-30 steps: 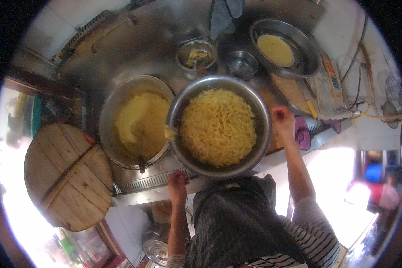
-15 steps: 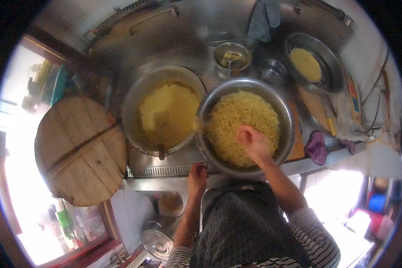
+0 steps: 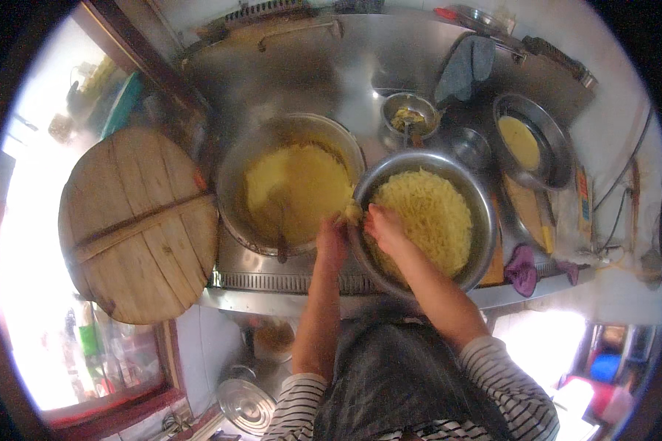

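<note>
While right hand (image 3: 383, 226) is held over round silver metal bowl (image 3: 482, 242) at nine o'clock, left hand (image 3: 331, 241) is outside; finger states can't be told.

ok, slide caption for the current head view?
Left hand by a pot, right hand over a metal bowl of yellow strips, wooden lid at left.

Along the front edge of the silver-grey counter (image 3: 254, 300), food strips (image 3: 438, 228) are showing pale yellow and a cloth (image 3: 521, 270) is showing purple. Toward its right end, a handle (image 3: 545, 229) is standing out bright yellow. By its left end, a round lid (image 3: 136, 253) is showing brown with dark lines. Dark stripes are crossing the white sleeves (image 3: 509, 384).
</note>
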`<move>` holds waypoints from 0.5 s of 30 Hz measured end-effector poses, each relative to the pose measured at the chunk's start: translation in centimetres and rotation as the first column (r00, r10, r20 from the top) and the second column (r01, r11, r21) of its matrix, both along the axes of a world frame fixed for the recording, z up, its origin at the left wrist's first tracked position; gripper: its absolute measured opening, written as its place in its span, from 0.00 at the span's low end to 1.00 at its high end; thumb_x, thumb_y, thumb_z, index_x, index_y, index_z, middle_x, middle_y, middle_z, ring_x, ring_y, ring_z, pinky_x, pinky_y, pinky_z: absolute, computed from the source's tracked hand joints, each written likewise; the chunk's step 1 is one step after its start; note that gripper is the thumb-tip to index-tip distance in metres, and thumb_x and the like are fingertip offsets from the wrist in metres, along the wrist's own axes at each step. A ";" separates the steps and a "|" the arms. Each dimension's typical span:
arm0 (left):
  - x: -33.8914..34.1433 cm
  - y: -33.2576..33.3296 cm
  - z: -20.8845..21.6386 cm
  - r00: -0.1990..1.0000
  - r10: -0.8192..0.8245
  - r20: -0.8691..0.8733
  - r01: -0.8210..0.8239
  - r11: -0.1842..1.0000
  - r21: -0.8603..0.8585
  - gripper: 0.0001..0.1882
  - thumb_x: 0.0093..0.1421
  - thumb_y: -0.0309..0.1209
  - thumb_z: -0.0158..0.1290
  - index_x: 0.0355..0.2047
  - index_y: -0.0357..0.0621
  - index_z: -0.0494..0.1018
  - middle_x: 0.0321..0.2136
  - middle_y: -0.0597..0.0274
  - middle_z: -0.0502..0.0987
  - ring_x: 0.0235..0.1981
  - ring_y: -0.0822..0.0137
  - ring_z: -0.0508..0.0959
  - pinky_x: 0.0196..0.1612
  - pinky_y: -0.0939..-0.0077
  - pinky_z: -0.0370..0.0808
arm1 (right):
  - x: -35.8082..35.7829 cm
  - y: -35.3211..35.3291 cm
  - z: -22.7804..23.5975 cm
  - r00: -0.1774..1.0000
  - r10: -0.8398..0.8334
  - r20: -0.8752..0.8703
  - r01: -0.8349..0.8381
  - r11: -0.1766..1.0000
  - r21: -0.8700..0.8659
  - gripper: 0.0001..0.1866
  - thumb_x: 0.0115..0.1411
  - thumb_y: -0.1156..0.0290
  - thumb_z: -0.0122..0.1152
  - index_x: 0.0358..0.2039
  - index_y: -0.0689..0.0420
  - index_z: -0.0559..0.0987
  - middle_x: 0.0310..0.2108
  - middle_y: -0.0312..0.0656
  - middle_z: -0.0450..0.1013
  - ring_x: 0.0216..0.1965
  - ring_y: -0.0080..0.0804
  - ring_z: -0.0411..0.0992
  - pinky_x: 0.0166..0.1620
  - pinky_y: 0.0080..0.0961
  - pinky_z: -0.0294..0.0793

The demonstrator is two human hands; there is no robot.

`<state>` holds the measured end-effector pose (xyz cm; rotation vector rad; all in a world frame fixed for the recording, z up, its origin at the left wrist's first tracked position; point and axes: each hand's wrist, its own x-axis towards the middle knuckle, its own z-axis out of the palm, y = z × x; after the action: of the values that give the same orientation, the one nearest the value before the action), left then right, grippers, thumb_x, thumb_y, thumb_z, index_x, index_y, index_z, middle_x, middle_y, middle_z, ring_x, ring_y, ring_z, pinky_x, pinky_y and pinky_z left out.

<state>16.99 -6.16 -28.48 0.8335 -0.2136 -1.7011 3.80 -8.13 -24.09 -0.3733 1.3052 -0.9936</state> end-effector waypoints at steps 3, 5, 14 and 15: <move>-0.5 -1.0 1.1 0.986 -0.024 0.163 0.047 0.989 -0.138 0.30 0.60 0.51 0.30 0.52 0.38 0.56 0.48 0.50 0.63 0.47 0.58 0.65 0.47 0.65 0.63 | 0.5 -0.9 -0.1 0.996 -0.073 0.042 0.070 0.995 0.070 0.12 0.57 0.60 0.49 0.34 0.55 0.71 0.29 0.36 0.67 0.30 0.26 0.65 0.32 0.25 0.65; 1.4 -1.4 -1.1 0.910 0.029 0.414 0.090 0.960 -0.266 0.29 0.60 0.50 0.31 0.52 0.39 0.56 0.48 0.50 0.63 0.47 0.59 0.65 0.48 0.66 0.63 | 2.2 -1.1 0.7 0.994 -0.040 0.103 0.035 0.998 0.051 0.13 0.57 0.58 0.48 0.34 0.54 0.71 0.28 0.35 0.67 0.29 0.26 0.64 0.30 0.25 0.64; -6.0 1.0 6.3 0.067 0.428 0.901 0.376 0.826 -0.421 0.18 0.58 0.29 0.41 0.48 0.35 0.60 0.45 0.45 0.66 0.45 0.52 0.66 0.49 0.64 0.62 | -1.3 -0.4 1.3 0.986 0.157 -0.058 -0.159 0.987 -0.037 0.17 0.58 0.55 0.45 0.34 0.54 0.73 0.27 0.36 0.69 0.29 0.27 0.65 0.29 0.28 0.64; -6.7 1.4 7.0 -0.025 0.503 0.864 0.438 0.782 -0.443 0.17 0.58 0.29 0.40 0.48 0.35 0.60 0.44 0.44 0.66 0.45 0.50 0.66 0.49 0.64 0.62 | -2.5 -0.2 0.9 0.979 0.200 -0.040 -0.203 0.977 -0.070 0.17 0.58 0.55 0.44 0.33 0.55 0.73 0.28 0.37 0.70 0.31 0.26 0.66 0.32 0.28 0.66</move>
<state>10.28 -4.79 -21.49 1.3785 -1.7497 -0.3696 1.33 -8.33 -23.23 -0.5691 1.2354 -0.8686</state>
